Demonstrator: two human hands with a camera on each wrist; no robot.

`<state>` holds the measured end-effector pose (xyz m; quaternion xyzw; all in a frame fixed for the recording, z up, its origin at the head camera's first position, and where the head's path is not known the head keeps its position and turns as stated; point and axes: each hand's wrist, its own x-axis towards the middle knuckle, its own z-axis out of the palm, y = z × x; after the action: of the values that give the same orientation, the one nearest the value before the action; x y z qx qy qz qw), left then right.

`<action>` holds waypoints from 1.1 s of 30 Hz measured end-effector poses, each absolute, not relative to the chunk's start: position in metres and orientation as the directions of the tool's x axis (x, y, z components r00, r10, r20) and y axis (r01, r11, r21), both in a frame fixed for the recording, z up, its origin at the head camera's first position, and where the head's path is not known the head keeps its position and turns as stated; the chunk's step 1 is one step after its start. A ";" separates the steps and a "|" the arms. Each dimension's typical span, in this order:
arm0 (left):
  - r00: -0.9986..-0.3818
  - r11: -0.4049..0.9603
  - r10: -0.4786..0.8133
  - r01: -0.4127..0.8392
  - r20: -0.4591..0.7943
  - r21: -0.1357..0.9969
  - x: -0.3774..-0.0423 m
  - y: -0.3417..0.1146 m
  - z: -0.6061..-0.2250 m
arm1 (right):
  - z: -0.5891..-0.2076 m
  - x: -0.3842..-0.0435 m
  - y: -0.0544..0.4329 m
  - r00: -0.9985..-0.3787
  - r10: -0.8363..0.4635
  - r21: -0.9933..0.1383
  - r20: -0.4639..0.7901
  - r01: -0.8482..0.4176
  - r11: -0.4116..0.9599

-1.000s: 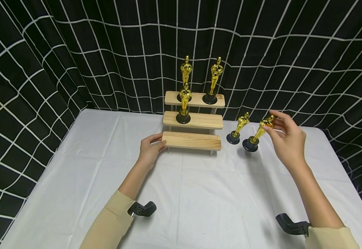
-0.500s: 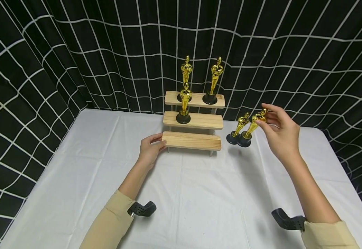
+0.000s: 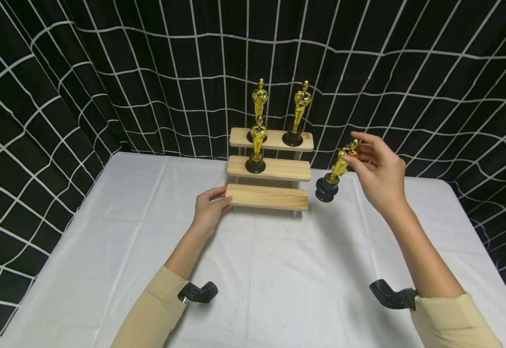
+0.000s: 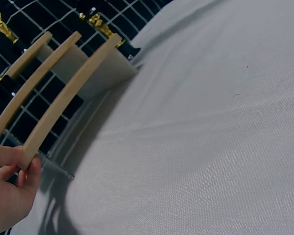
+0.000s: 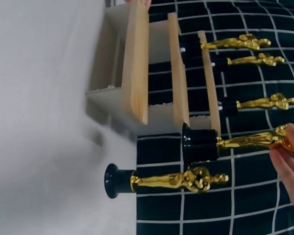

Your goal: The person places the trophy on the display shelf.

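My left hand grips the left end of the lowest board of a three-step wooden display stand, thumb on top. With fingertips and thumb, my right hand pinches a golden statuette trophy by its upper body. That trophy is tilted and raised off the table, right of the stand. Another trophy stands on the table; the held one mostly hides it in the head view. Two trophies stand on the top step, one at left and one at right. A third trophy stands on the middle step's left part.
A white cloth covers the table. Behind and beside it hangs a black curtain with a white grid, close to the back of the stand. Black wrist-worn devices sit on both forearms.
My right hand has moved left and up with the pinched trophy, from beside the standing trophy to in front of it in the head view. The left hand and stand stay put.
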<state>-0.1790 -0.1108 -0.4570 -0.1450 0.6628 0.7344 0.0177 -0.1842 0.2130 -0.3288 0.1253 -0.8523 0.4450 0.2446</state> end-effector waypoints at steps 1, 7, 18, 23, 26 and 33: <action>-0.958 -0.118 -0.165 -0.219 -0.236 0.969 -0.179 -0.111 -0.457 | -0.328 -0.185 0.211 -0.849 0.002 -0.697 0.529 -0.432 0.572; -0.957 -0.118 -0.158 -0.225 -0.242 0.967 -0.179 -0.111 -0.458 | -0.321 -0.192 0.201 -0.852 -0.018 -0.694 0.523 -0.438 0.571; -0.970 -0.126 -0.137 -0.186 -0.203 0.974 -0.180 -0.113 -0.459 | -0.309 -0.206 0.177 -0.864 -0.056 -0.682 0.501 -0.433 0.590; -0.969 -0.130 -0.135 -0.188 -0.205 0.974 -0.180 -0.112 -0.459 | -0.307 -0.212 0.168 -0.862 -0.074 -0.685 0.501 -0.447 0.576; -0.970 -0.130 -0.135 -0.187 -0.204 0.974 -0.180 -0.112 -0.459 | -0.307 -0.216 0.164 -0.863 -0.080 -0.684 0.499 -0.448 0.576; -0.967 -0.135 -0.147 -0.188 -0.207 0.973 -0.180 -0.112 -0.460 | -0.311 -0.223 0.157 -0.869 -0.083 -0.685 0.488 -0.440 0.581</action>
<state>-0.1798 -0.1116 -0.4598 -0.1273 0.6574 0.7425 0.0139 -0.2234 0.1565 -0.3109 0.1510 -0.8648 0.4322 0.2065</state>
